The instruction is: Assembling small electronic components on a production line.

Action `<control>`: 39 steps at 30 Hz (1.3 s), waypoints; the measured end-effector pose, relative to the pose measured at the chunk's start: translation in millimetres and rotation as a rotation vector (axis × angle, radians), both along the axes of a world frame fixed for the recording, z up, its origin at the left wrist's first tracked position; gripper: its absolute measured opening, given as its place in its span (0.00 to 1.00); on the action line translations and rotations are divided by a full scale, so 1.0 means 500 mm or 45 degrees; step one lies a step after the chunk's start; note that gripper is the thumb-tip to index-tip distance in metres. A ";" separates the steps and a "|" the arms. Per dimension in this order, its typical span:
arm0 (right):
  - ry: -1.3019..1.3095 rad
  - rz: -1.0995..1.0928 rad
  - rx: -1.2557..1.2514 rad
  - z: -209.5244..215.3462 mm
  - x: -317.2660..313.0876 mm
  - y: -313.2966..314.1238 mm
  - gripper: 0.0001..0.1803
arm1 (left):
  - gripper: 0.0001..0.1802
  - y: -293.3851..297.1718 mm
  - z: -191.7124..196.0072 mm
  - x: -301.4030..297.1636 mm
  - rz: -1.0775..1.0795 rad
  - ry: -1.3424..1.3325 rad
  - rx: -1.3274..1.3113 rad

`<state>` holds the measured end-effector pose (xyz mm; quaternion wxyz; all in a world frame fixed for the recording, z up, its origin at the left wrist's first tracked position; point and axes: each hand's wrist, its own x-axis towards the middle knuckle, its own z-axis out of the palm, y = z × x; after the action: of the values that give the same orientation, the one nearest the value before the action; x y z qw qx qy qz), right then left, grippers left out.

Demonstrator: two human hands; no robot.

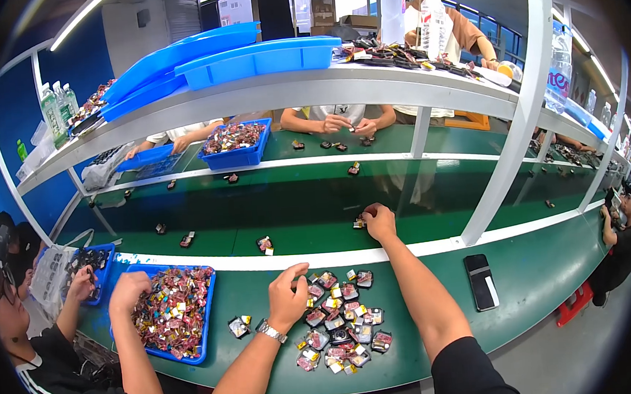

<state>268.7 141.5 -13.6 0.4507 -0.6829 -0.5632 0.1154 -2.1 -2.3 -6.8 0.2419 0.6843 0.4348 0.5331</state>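
Green belt [273, 214]: the right hand [380, 220] reaches out, fingers pinched on a small part [360, 222] at its near edge. The left hand [287, 297] rests loosely curled, holding nothing visible, beside the pile of parts [342, 319] on the bench.

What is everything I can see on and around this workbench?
Small flat red-and-silver packaged parts: a pile of many, on the green bench in front of the person.
Blue plastic tray of the same parts: one, on the bench to the left, a co-worker's hand in it.
Green conveyor belt: one, beyond the white rail, carrying scattered parts.
Black smartphone: one, on the bench to the right.
Empty blue plastic trays: several, stacked on the upper white shelf.
Clear plastic bottles: several, on the shelf's left end.
Co-workers: several, around the line.
Left hand: wearing a silver wristwatch, at the pile's edge.
Right hand: on a part on the belt.
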 end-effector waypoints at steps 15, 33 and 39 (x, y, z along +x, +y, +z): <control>-0.254 0.699 -0.292 0.056 0.023 -0.352 0.42 | 0.12 0.008 0.001 0.017 -0.006 0.019 0.006; -0.439 0.672 -0.141 0.034 -0.016 -0.330 0.29 | 0.11 0.000 0.005 0.011 0.002 0.030 -0.001; -0.112 0.863 -0.272 0.051 -0.011 -0.292 0.24 | 0.11 -0.003 0.011 0.009 -0.049 0.046 0.007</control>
<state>262.9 -4.3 12.0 0.2883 -0.5048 -0.7614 0.2870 2.6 -3.9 -1.3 0.2424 0.7025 0.4245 0.5172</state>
